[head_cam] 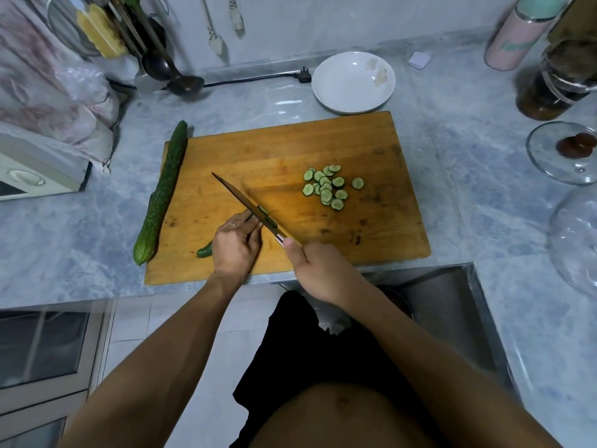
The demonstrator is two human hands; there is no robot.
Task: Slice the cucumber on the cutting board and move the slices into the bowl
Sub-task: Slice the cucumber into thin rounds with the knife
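Wooden cutting board (323, 147) carries the work. Cucumber piece (205, 251) in cutting lies near the board's near-left corner, long axis running from that corner diagonally toward the board's middle; its stem end shows, the rest is hidden under the left hand (235, 242). Left hand: fingers curled over the piece, pressing it down. Right hand (318, 268): wrapped round the handle of the knife (248, 206), thumb along the top. Blade crosses the piece just beyond the left fingertips, tip pointing to the far-left.

Judgement: the next cut falls just beside the left fingers; the uncut length lies toward the near-left corner.

Counts: slices (329, 189) in a loose pile right of the board's middle, roughly fifteen, overlapping, exact number unclear. One whole cucumber (161, 195) along the board's left edge. One bowl (353, 81) past the far edge, no slices in it.
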